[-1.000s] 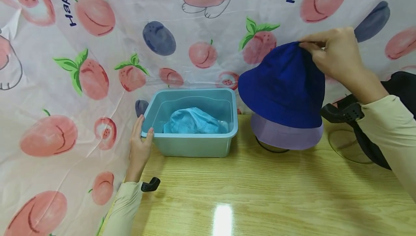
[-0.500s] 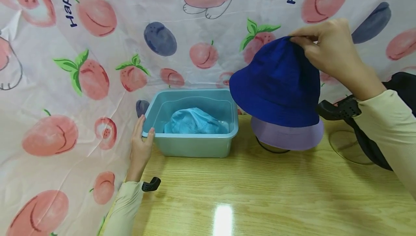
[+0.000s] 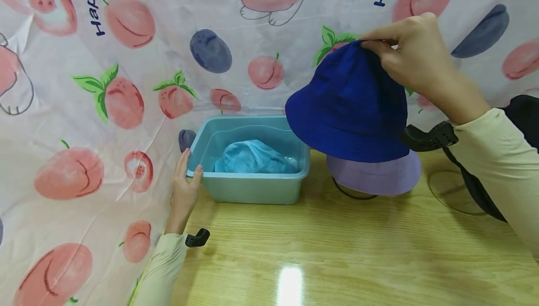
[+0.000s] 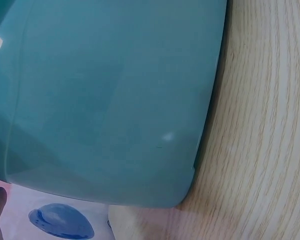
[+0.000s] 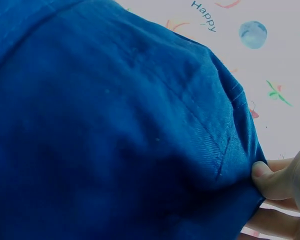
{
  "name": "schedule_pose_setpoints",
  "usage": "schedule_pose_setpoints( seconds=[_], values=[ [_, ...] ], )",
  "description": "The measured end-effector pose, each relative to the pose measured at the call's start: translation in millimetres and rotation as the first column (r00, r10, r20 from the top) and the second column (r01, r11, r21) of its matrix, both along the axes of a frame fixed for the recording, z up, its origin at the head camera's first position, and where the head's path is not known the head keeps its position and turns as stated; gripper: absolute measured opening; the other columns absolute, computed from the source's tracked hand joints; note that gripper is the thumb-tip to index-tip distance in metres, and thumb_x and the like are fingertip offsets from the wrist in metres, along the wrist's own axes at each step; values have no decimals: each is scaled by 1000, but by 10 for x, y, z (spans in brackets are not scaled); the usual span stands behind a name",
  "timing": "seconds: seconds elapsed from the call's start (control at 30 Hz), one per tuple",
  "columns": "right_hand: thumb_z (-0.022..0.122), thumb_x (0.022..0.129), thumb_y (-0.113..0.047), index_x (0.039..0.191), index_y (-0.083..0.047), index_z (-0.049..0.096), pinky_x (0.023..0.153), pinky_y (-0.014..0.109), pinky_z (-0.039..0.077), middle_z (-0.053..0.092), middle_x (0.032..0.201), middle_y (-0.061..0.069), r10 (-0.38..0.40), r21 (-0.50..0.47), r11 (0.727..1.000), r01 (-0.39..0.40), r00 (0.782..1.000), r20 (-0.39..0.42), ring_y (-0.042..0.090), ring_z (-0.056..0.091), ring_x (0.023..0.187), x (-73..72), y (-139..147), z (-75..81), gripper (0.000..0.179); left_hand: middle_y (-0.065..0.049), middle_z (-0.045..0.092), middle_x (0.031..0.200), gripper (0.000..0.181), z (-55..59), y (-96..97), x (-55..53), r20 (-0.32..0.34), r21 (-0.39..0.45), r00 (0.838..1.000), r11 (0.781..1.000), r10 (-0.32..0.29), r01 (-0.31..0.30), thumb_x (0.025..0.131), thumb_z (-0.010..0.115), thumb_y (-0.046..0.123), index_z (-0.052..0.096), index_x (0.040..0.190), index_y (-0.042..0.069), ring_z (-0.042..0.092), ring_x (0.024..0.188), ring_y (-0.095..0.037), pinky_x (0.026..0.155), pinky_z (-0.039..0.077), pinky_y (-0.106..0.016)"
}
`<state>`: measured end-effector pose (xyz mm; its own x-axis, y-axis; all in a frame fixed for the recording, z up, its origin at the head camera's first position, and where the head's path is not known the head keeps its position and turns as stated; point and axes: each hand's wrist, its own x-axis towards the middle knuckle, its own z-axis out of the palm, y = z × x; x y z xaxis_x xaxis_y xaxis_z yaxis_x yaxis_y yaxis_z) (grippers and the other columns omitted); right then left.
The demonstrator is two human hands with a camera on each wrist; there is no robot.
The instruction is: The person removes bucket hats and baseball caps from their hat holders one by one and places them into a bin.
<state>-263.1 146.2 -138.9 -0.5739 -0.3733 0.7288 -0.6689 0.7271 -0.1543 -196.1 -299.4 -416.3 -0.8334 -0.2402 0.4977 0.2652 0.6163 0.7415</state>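
Observation:
Pinching a dark blue bucket hat (image 3: 349, 105) by the top of its crown, my right hand (image 3: 414, 58) holds it up so the brim hangs down. In the right wrist view, thumb and fingers squeeze the hat's gathered cloth (image 5: 190, 130). The hat overlaps the back right corner of a light blue plastic bin (image 3: 252, 190) in the head view. My left hand (image 3: 185, 196) rests at the bin's left front corner, fingers straight along the side and thumb at the rim. Inside the bin lies a crumpled light blue cap (image 3: 252, 156).
A purple hat (image 3: 375, 178) sits on the table right of the bin, partly behind the dark blue hat, with a black loop at its edge. Farther right are a black item (image 3: 524, 114) and a thin ring. A fruit-print cloth (image 3: 147, 81) hangs behind and at left.
My right hand has carried the dark blue hat leftward and slightly up, toward the bin. The left hand and the bin have stayed in place.

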Motion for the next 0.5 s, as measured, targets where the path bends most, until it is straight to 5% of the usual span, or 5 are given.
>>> schedule_pose_setpoints(
  seconds=[0.03,0.23,0.47,0.5],
  values=[
    [61,91,-12,103,-4,74,70,0,32,71,92,16,7,-1,1000,-7,1000,3,28,67,82,3,-14,7,20,3,30,151,58,2,1,-5,0,-1,1000,1000,-1,1,94,55,29,35,147,12,23,139,-15,111,21,-47],
    [60,92,-13,104,-6,74,75,2,35,71,95,15,42,-9,999,-42,999,5,30,67,89,6,-115,37,20,3,31,151,58,-2,8,-6,3,-2,1000,1000,9,-9,94,55,28,37,146,9,24,138,-16,111,21,-47],
    [59,92,-8,102,-3,74,82,41,51,71,95,16,75,-25,997,-75,997,9,30,67,89,5,-253,39,19,1,32,150,57,-25,7,10,-27,2,1000,1000,2,-2,95,55,24,36,145,5,24,138,-15,111,22,-41],
    [59,92,-8,102,-4,74,82,38,51,71,94,15,78,-26,997,-78,997,5,29,68,89,0,-272,39,19,1,32,150,57,-21,9,11,-30,-2,1000,1000,3,-3,95,55,24,36,145,5,25,138,-14,111,22,-41]
  ],
)
